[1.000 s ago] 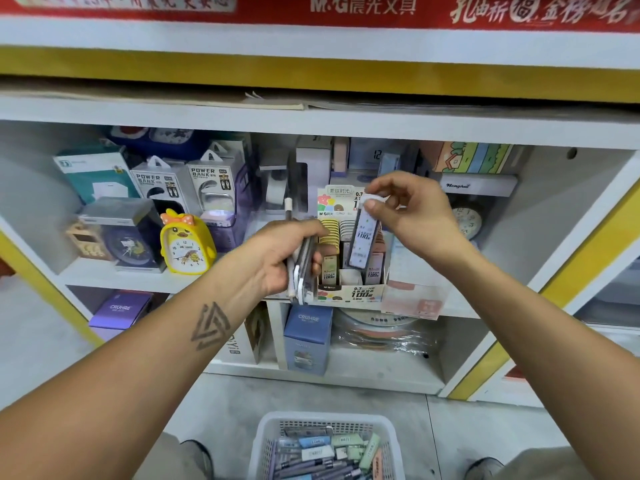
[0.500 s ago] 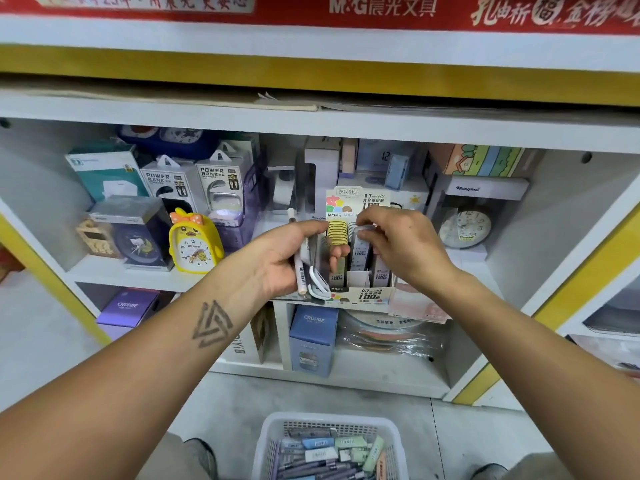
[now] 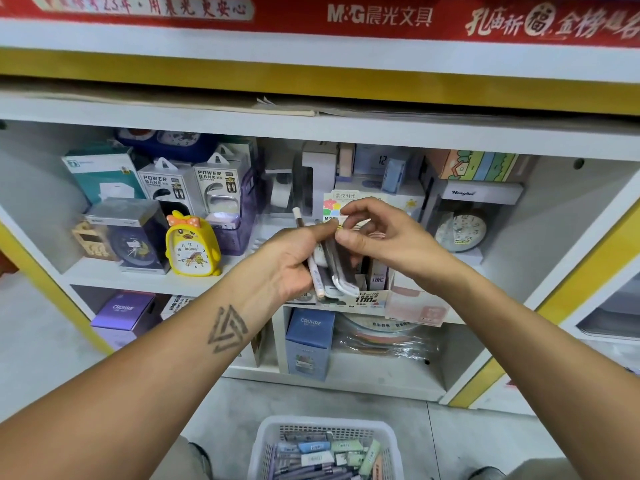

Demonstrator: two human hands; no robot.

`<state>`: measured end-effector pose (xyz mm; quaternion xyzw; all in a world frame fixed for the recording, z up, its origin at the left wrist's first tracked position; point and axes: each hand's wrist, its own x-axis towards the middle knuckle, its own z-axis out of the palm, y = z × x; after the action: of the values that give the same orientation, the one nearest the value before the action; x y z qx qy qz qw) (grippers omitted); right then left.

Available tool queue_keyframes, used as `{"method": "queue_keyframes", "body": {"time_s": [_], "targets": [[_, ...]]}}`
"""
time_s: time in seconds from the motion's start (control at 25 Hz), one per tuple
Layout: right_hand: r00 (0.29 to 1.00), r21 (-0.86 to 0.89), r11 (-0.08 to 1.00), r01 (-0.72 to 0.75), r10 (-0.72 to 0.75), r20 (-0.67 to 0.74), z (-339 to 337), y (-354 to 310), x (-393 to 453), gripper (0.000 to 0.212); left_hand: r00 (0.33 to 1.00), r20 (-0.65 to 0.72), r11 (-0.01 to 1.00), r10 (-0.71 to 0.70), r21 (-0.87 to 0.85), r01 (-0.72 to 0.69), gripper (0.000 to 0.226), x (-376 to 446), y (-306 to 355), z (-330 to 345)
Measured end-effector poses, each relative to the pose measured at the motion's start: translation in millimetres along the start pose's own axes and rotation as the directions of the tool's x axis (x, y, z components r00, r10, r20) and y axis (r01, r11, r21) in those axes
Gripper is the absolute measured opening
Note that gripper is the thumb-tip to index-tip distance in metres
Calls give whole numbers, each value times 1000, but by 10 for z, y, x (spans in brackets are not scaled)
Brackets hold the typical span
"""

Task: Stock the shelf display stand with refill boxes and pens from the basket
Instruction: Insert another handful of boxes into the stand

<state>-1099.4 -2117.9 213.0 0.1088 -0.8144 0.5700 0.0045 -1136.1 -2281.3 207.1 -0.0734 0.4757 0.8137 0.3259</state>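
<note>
Right hand [image 3: 388, 240] is lifting out of the stand [image 3: 367, 296] back toward the left; its box is staying in there. Left hand [image 3: 294, 261] is gripping a fan of slim pens [image 3: 317, 271] and flat glossy boxes [image 3: 341, 268], palm up. Right fingers are curling, thumb touching that bundle. Mesh plastic basket [image 3: 263, 441] is sitting below with more stock.

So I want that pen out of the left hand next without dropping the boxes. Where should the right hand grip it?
Probably the top end of the pen: it sticks up bare above the left hand, while the boxes crowd its lower part. Let the right hand pinch it from above and pull upward.
</note>
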Motion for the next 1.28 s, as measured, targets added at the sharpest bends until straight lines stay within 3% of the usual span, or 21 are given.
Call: {"method": "queue_keyframes", "body": {"time_s": [0.12, 0.2, 0.28, 0.36, 0.48, 0.6, 0.68, 0.76, 0.84, 1.08, 1.28], "targets": [[977, -90, 994, 60, -40, 208, -55, -54, -110, 67, 994, -95, 996, 50, -63, -56, 25, 47, 38, 41], [970, -179, 980, 91, -47, 239, -89, -44, -137, 61, 990, -128, 996, 58, -66, -66, 25, 63, 51, 36], [976, -149, 985, 89, -56, 213, -156, -37, -151, 46, 987, -149, 994, 56, -81, -69, 27, 69, 56, 14], [984, -152, 976, 153, -137, 110, -226, -39, -143, 28, 989, -144, 994, 38, -99, -52, 28, 68, 63, -16], [956, -157, 975, 159, -192, -222, -311, 3, -51, 19, 994, -108, 999, -8, -48, 3, 28, 38, 89, -54], [921, -311, 945, 105, -210, -328, -350, 27, 7, 17, 991, -128, 997, -25, 72, 34, 25, 10, 79, -86], [921, -544, 831, 118, -297, -253, -359, 24, 14, 19, 985, -172, 995, -10, 94, 27, 22, -7, 88, -124], [927, -744, 642, 185, -364, -84, -312, 32, 30, 23, 982, -188, 998, 18, 68, -5, 22, -13, 123, -155], [949, -815, 534, 225, -311, 58, -236, 71, 64, 23, 987, -156, 999, 27, 40, -21, 24, -25, 142, -152], [946, -818, 476, 323, -163, 279, -108, 162, 79, 20, 995, -94, 999, 28, 24, -26, 24, -43, 137, -155], [969, -837, 489, 247, -103, 226, -94, 240, 99, 23, 997, -78, 1000, 13, 11, -13, 25, -51, 134, -165]]}}
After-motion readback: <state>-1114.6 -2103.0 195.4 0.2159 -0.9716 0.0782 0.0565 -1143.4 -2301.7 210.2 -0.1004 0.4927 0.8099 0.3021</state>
